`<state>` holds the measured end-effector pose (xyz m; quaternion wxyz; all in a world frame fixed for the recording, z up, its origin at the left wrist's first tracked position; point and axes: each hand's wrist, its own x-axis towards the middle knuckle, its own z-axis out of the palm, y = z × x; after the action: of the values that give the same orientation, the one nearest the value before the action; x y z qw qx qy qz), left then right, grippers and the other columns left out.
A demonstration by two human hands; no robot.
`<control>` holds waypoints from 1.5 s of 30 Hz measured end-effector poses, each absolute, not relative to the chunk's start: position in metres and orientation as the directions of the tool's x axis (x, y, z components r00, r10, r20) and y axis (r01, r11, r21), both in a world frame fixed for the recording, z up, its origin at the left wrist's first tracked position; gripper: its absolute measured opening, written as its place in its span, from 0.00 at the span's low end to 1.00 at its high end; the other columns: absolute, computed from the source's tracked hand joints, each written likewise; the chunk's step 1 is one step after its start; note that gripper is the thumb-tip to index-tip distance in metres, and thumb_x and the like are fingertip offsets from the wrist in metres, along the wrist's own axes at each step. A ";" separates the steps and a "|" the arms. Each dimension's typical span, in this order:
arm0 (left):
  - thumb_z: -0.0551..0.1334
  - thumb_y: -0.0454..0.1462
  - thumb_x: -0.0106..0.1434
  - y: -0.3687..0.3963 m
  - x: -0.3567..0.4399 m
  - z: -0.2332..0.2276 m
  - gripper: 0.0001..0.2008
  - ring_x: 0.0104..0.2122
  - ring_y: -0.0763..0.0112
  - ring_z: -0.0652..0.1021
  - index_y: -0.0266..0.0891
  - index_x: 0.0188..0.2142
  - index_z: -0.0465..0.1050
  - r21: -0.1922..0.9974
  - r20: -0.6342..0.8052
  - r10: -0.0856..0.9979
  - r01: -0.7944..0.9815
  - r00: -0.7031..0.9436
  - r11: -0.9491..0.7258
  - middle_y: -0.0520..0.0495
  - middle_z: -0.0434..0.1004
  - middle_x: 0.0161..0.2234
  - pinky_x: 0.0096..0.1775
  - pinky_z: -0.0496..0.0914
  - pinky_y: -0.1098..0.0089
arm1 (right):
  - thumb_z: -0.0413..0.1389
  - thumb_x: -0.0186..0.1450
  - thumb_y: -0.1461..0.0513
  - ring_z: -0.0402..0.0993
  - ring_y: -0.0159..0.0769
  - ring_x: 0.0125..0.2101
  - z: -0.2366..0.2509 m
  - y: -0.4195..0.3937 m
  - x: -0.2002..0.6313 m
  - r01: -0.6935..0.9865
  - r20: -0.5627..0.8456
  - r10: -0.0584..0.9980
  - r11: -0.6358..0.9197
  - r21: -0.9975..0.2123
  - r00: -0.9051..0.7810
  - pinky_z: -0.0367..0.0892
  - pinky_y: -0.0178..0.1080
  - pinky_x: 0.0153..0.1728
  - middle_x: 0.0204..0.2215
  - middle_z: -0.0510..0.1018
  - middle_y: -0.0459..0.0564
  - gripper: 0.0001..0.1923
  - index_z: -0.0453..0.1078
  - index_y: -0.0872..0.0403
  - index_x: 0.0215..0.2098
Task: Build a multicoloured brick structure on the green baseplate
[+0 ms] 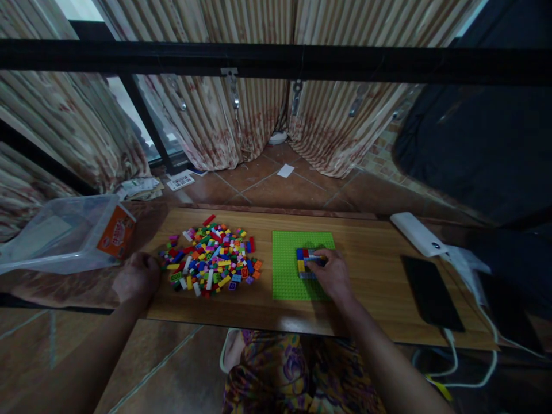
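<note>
Brick pile (211, 259) near green baseplate (284, 273), dark phone (431, 293), plastic tub (75, 230)

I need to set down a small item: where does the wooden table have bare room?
Bare wood lies between the square green studded plate and flat black rectangular device, right of the right hand; a narrower strip separates plate and multicoloured plastic brick heap. Crowded: the heap, near the left hand.

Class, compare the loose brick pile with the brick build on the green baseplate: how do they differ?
The brick pile lies scattered, while the brick build has a compact, blocky outline. The brick pile spreads over the wooden tabletop; the brick build sits on the green baseplate. The brick pile covers more area than the brick build. Both include red, blue and yellow bricks.
</note>
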<state>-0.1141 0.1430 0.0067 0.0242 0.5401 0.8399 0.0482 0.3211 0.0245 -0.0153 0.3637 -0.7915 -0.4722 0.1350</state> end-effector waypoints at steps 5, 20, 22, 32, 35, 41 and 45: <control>0.47 0.46 0.64 0.143 -0.116 0.004 0.18 0.44 0.50 0.77 0.42 0.44 0.69 0.094 0.030 0.916 0.914 -0.400 0.396 0.38 0.76 0.47 0.39 0.71 0.57 | 0.60 0.52 0.56 0.70 0.41 0.37 -0.015 0.024 0.319 0.648 0.130 0.841 -0.297 -0.701 0.526 0.67 0.44 0.43 0.36 0.73 0.52 0.14 0.73 0.53 0.35; 0.48 0.45 0.65 0.141 -0.111 0.010 0.18 0.45 0.49 0.76 0.39 0.45 0.69 0.130 -0.013 0.912 0.904 -0.410 0.408 0.35 0.75 0.47 0.40 0.70 0.58 | 0.60 0.52 0.54 0.72 0.38 0.31 -0.016 0.032 0.322 0.611 0.064 0.819 -0.371 -0.699 0.570 0.67 0.41 0.36 0.32 0.75 0.49 0.14 0.74 0.53 0.33; 0.48 0.45 0.65 0.141 -0.111 0.010 0.18 0.44 0.50 0.76 0.39 0.45 0.69 0.131 -0.012 0.914 0.906 -0.405 0.403 0.35 0.75 0.46 0.40 0.70 0.59 | 0.60 0.52 0.54 0.72 0.38 0.31 -0.016 0.032 0.322 0.630 0.083 0.821 -0.364 -0.686 0.564 0.67 0.41 0.35 0.32 0.74 0.49 0.14 0.74 0.52 0.33; 0.49 0.42 0.66 0.139 -0.111 0.010 0.16 0.44 0.52 0.76 0.38 0.45 0.70 0.145 0.019 0.919 0.910 -0.394 0.388 0.36 0.75 0.47 0.40 0.69 0.59 | 0.60 0.52 0.54 0.71 0.37 0.31 -0.017 0.029 0.321 0.659 0.135 0.824 -0.329 -0.676 0.550 0.67 0.41 0.35 0.33 0.74 0.50 0.14 0.74 0.53 0.33; 0.49 0.43 0.66 0.138 -0.110 0.011 0.17 0.44 0.53 0.76 0.37 0.46 0.69 0.132 0.004 0.915 0.907 -0.403 0.399 0.35 0.75 0.46 0.40 0.69 0.59 | 0.60 0.52 0.54 0.71 0.38 0.31 -0.019 0.030 0.321 0.656 0.143 0.826 -0.315 -0.685 0.546 0.67 0.41 0.37 0.32 0.74 0.50 0.14 0.74 0.53 0.33; 0.48 0.43 0.66 0.139 -0.112 0.007 0.17 0.42 0.52 0.77 0.38 0.45 0.70 0.105 0.041 0.924 0.921 -0.381 0.375 0.35 0.76 0.45 0.38 0.69 0.61 | 0.61 0.51 0.53 0.71 0.38 0.32 -0.022 0.030 0.324 0.658 0.116 0.835 -0.330 -0.677 0.538 0.67 0.41 0.36 0.33 0.74 0.50 0.15 0.75 0.53 0.33; 0.49 0.42 0.66 0.138 -0.110 0.008 0.17 0.42 0.52 0.77 0.38 0.45 0.71 0.111 0.046 0.918 0.915 -0.395 0.388 0.36 0.76 0.44 0.37 0.68 0.62 | 0.60 0.52 0.50 0.71 0.39 0.33 -0.025 0.028 0.327 0.671 0.128 0.838 -0.322 -0.668 0.530 0.66 0.42 0.37 0.34 0.74 0.51 0.18 0.75 0.53 0.34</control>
<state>-0.1097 0.1381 0.0078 0.0114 0.5499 0.8330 0.0594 0.3271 0.0284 -0.0250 0.3447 -0.8040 -0.4691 0.1213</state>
